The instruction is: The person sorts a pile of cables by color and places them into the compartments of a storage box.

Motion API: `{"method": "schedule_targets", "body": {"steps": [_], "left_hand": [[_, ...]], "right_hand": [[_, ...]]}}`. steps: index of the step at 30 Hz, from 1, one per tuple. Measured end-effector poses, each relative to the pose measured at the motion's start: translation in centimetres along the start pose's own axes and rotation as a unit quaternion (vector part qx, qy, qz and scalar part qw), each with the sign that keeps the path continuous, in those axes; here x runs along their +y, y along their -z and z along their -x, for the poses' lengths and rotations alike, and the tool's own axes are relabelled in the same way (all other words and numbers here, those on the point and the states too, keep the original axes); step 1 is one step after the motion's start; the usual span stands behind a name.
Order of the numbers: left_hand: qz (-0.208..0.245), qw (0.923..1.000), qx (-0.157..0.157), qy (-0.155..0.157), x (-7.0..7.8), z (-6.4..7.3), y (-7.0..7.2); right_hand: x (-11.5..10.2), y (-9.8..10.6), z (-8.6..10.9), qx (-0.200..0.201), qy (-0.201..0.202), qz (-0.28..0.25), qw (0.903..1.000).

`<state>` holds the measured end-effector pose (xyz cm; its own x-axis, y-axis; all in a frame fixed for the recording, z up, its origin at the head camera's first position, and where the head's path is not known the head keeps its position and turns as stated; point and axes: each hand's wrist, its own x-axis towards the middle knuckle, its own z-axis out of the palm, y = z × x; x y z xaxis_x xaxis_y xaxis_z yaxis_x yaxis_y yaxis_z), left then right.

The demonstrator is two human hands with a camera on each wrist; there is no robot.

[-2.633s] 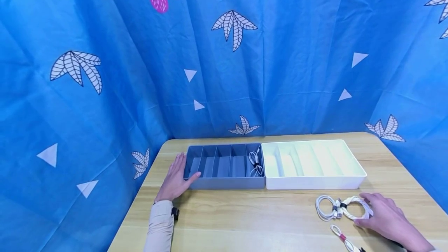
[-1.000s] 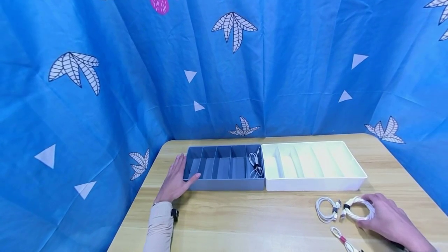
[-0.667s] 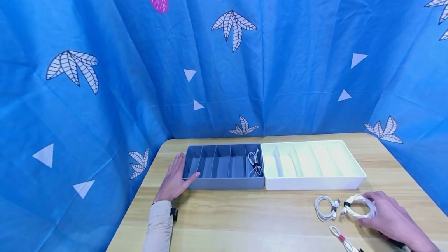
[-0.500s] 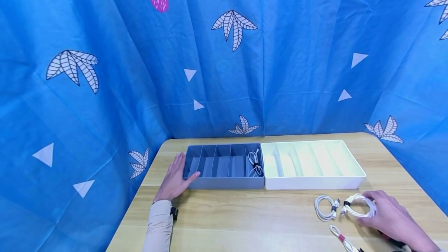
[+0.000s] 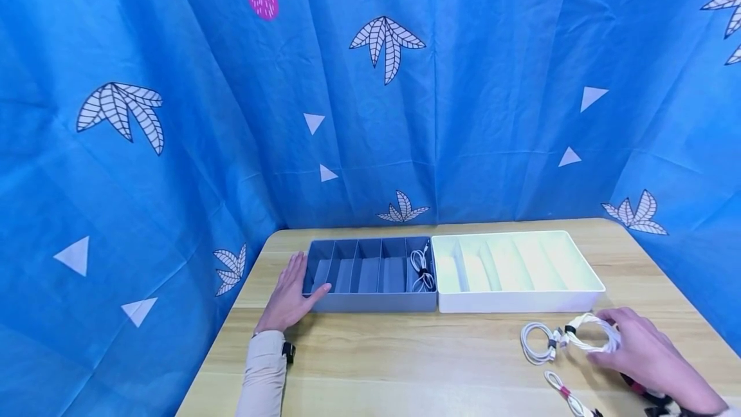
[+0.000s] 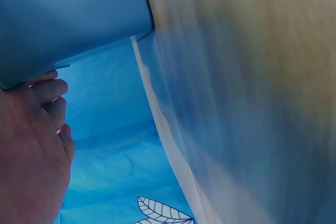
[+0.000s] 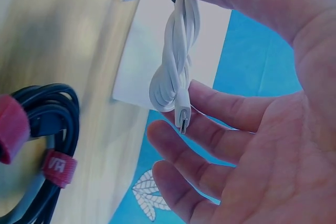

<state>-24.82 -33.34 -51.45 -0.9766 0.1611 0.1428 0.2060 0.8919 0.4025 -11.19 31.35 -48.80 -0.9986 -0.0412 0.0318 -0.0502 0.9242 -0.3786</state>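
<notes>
My right hand pinches a coiled white charging cable with a black tie. It is held just above the table, one small metal plug hanging down in the right wrist view. The ring finger and little finger are bent with nothing in them. Beside it lies a second coiled white cable, its plugs close to the held one. My left hand rests against the left end of a grey-blue divided box, fingers along its side and thumb over the front rim. The box's rightmost compartment contains a tied white cable.
A white divided box stands against the grey-blue one's right end. Nearer the front lies a thin white cable with a red tie. Under my right wrist is a black cable with red straps. A blue curtain hangs behind the table.
My right hand has lifted the coiled white cable slightly off the table, tilting it up, after first drawing it right from the other coil. The left hand stays on the box.
</notes>
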Motion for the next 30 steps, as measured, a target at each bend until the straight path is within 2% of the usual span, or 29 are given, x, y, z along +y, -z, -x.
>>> {"method": "schedule_targets", "body": {"steps": [16,30], "left_hand": [[-0.002,1.0000,0.000,0.001,0.1,0.1,0.1],[0.005,1.0000,-0.003,0.002,0.2,0.1,0.3]], "right_hand": [[-1.6,0.7,-0.6,0.001,0.022,-0.019,0.9996],[-2.1,1.0,-1.2,0.003,0.029,-0.030,0.9991]]}}
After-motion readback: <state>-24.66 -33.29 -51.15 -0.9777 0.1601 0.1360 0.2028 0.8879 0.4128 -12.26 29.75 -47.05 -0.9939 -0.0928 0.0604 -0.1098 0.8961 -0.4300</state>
